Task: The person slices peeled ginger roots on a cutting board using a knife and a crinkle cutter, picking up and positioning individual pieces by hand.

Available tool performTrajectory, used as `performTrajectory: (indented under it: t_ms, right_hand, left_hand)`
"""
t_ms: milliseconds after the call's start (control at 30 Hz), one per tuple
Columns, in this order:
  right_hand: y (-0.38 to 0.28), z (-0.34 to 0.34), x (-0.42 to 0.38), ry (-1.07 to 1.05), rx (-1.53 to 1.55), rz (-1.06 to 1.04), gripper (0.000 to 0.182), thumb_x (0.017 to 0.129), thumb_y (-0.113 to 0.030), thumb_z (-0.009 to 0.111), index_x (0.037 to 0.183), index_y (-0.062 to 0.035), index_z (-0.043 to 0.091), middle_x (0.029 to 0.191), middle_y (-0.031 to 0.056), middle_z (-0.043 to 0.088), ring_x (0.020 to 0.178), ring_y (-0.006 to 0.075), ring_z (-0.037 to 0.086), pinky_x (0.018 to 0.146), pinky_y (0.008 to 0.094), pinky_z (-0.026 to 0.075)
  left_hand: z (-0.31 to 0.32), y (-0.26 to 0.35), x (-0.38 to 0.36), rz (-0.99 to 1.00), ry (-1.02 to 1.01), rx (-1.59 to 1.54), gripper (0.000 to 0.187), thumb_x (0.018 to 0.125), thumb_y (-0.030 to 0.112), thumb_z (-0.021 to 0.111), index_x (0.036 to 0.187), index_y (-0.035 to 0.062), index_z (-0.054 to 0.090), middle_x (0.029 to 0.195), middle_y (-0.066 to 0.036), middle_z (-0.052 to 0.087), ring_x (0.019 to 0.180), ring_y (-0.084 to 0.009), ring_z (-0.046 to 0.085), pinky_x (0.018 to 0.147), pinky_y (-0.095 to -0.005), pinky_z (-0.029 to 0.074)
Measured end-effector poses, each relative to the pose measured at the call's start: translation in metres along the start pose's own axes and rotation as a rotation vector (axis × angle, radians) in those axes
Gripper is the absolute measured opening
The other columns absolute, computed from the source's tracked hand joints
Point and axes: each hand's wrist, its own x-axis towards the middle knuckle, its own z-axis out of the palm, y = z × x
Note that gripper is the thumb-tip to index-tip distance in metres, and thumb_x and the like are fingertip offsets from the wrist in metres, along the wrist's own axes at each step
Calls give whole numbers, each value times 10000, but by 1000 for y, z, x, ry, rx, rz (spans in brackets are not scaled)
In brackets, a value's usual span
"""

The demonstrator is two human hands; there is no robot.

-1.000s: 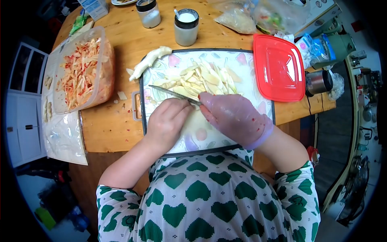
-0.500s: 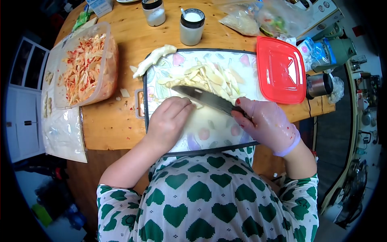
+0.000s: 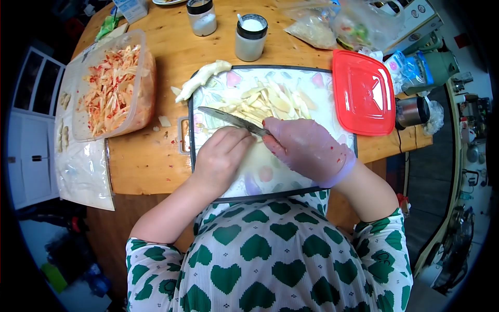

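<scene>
My right hand (image 3: 312, 152), in a thin, red-stained translucent glove, grips the handle of a kitchen knife (image 3: 228, 117). The blade points left over the patterned cutting board (image 3: 286, 179), just beyond my left fingers. Bare and curled, my left hand (image 3: 221, 156) presses down on the board; a pale piece of peeled root shows only in part at its fingertips. Beyond the blade lies a heap of pale slices (image 3: 275, 101). Across the board's far left corner rests a knobbly peeled root (image 3: 202, 79) that looks like ginger.
To the left stands a clear plastic tub (image 3: 140, 93) of red-seasoned strips. A red lid (image 3: 364, 93) overlaps the board's right side. Behind are a jar of white grains with a spoon (image 3: 251, 39), a second jar (image 3: 202, 21) and plastic bags (image 3: 364, 26).
My right hand has moved left with the knife, and the blade now reaches farther left past my left fingers. My left hand stays nearly in place. The view has shifted slightly.
</scene>
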Motion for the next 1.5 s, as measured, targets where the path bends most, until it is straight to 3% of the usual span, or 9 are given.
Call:
performTrajectory:
  t_ms: [133,233,533,667,1067,1267,1367,1467,1500]
  right_hand:
    - [7,7,-9,95,-17,-40,163,1064,-222,630,1058,-59,616,775,201,691,746,430,702,655,501,553]
    - [5,-25,-19,-196,94,233,164,1075,-229,558,1062,-75,614,795,187,707,780,398,732,695,506,565]
    - [25,-34,-48,-142,46,186,162,1073,-229,582,1043,-75,623,743,123,713,758,398,721,676,482,565]
    - [15,-40,-51,-79,91,191,163,1068,-231,603,1033,-73,625,758,139,715,768,416,717,680,494,569]
    - [2,-46,-41,-187,36,171,181,1073,-229,583,1029,-59,627,825,204,713,812,431,721,713,525,572]
    - [-3,9,-2,113,31,-76,138,1061,-184,612,988,-68,604,793,195,678,786,430,701,692,523,555]
    - [3,5,-7,45,-18,-17,158,1064,-201,619,984,-66,601,804,190,696,784,436,699,677,509,559]
    - [3,-36,-23,-247,227,373,184,1059,-219,646,997,-47,627,820,215,693,778,448,683,665,484,546]
    - [14,-37,-32,-195,174,313,191,1065,-231,635,1005,-50,629,817,204,702,775,436,695,666,483,547]
  left_hand:
    - [2,-3,-5,-25,-14,-29,322,777,10,697,1095,-20,744,1136,-140,715,1065,-324,679,940,-401,579]
    - [-1,-4,-3,-46,3,-22,331,774,17,692,1100,-16,743,1133,-140,713,1051,-329,675,937,-408,574]
    - [-5,1,-4,-34,39,70,329,722,-26,775,1045,37,781,1066,-111,739,1004,-318,694,869,-407,587]
    - [-4,-1,-4,2,10,70,329,764,19,683,1083,-23,751,1106,-142,720,1026,-316,688,911,-403,581]
    - [-4,0,-3,-20,14,74,341,737,-10,701,1073,-20,758,1114,-139,731,1025,-319,702,914,-391,592]
    - [-2,0,-4,-29,18,62,347,734,-4,704,1076,-11,764,1109,-133,736,1020,-317,702,911,-390,591]
    - [-4,0,-6,-38,13,54,348,736,-5,701,1078,-14,765,1105,-130,738,1024,-316,703,911,-389,591]
    - [-5,-1,-7,-46,20,45,350,738,-6,697,1082,-17,766,1104,-128,738,1036,-318,705,916,-389,592]
    - [-5,0,-8,-48,18,39,351,739,-6,695,1083,-18,766,1104,-127,738,1041,-319,706,919,-390,593]
